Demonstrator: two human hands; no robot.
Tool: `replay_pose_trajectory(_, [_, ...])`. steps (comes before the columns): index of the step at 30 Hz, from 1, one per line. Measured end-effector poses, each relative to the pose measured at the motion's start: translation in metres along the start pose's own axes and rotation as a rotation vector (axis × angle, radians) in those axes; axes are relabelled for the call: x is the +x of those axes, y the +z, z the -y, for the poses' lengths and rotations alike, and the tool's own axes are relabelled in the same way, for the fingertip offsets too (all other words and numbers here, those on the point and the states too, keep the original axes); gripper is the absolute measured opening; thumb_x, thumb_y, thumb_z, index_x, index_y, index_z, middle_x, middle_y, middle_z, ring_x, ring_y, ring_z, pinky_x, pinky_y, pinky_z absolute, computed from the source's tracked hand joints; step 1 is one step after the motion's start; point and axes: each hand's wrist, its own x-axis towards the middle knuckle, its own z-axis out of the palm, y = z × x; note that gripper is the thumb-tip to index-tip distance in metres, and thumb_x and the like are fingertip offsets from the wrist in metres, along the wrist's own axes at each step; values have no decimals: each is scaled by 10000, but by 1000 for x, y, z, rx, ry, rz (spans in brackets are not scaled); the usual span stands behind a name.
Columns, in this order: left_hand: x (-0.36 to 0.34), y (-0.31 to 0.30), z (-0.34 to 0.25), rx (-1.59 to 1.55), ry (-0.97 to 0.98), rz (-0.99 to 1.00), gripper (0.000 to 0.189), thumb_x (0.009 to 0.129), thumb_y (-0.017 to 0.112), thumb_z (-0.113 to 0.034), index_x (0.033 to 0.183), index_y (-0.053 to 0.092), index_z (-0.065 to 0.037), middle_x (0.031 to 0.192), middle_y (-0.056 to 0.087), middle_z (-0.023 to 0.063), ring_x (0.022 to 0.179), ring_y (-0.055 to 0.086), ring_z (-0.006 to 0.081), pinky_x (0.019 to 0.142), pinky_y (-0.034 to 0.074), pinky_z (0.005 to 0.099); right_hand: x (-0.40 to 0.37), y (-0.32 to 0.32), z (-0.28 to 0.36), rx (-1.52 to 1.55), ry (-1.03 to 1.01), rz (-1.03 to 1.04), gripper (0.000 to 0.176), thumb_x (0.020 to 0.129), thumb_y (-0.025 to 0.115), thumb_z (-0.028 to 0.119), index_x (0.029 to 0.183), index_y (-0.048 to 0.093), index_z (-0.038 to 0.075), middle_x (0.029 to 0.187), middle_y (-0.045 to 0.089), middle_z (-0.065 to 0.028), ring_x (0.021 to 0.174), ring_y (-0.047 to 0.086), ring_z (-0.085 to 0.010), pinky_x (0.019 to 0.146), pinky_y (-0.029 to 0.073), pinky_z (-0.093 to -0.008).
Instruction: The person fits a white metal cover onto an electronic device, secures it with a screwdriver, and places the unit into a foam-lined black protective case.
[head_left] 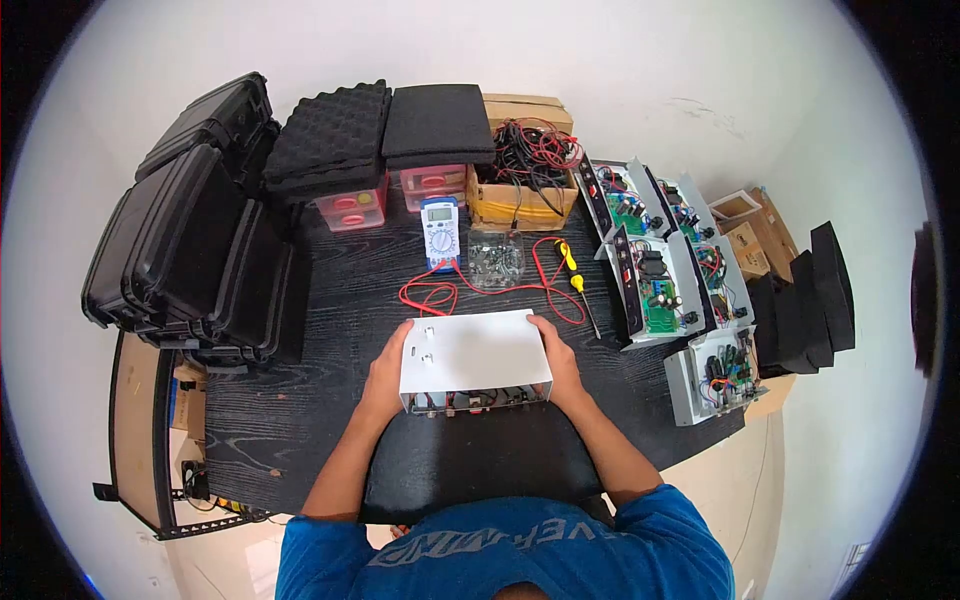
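Observation:
A white metal enclosure is held between my two hands at the front of the dark table. My left hand grips its left side, and my right hand grips the right side. Along the near edge of the enclosure, wires and connectors show beneath its white panel; the rest of its inside is hidden. Beyond it lie a blue and white multimeter with red leads, a clear tray of small parts and a yellow-handled screwdriver.
Open units with green circuit boards stand at the right. Black hard cases are stacked at the left. At the back are foam sheets on plastic drawers and a cardboard box of cables. Black foam pieces sit far right.

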Motion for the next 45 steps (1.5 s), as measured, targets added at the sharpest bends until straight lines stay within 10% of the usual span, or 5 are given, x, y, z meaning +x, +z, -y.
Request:
replay_pose_trajectory(13, [9, -44, -29, 59, -64, 245, 1008, 798, 835, -35, 1672, 338, -107, 1577, 524, 276, 1432, 550, 431, 1192, 457, 464, 1, 3, -6, 20, -16, -16, 747, 897, 792, 81, 1561, 455, 118, 1323, 701, -260, 1194, 725, -383, 1011, 565, -411])
replay_pose_trajectory(18, [7, -58, 0, -321, 37, 428, 1286, 656, 936, -138, 1719, 213, -111, 1705, 361, 243, 1593, 334, 366, 1300, 262, 452, 3, -5, -3, 82, 12, 53, 741, 922, 781, 62, 1577, 442, 126, 1334, 708, -232, 1220, 717, -319, 1054, 540, -395])
replay_pose_trajectory(24, [5, -43, 16, -431, -17, 410, 1497, 498, 1004, -247, 1730, 166, -101, 1767, 223, 218, 1646, 194, 352, 1332, 155, 469, 11, -25, -4, 282, 7, 266, 942, 862, 826, -10, 1663, 356, 146, 1518, 605, -182, 1383, 608, -259, 1143, 479, -397])
replay_pose_trajectory(30, [4, -39, 18, -403, 9, 378, 1506, 472, 1004, -246, 1725, 184, -89, 1749, 262, 228, 1637, 225, 355, 1329, 175, 475, 20, -44, -40, 743, -23, 643, 1311, 785, 882, -11, 1735, -12, 121, 1800, 94, -180, 1655, 168, -287, 1334, 184, -451])
replay_pose_trajectory(45, [8, -49, 8, -341, 28, 488, 1616, 463, 1057, -264, 1733, 71, -92, 1780, 154, 235, 1658, 135, 351, 1335, 137, 471, 26, -58, -25, 374, -72, 717, 1664, 547, 1031, 66, 1707, -162, 110, 1783, 102, -210, 1632, 200, -289, 1318, 254, -483])
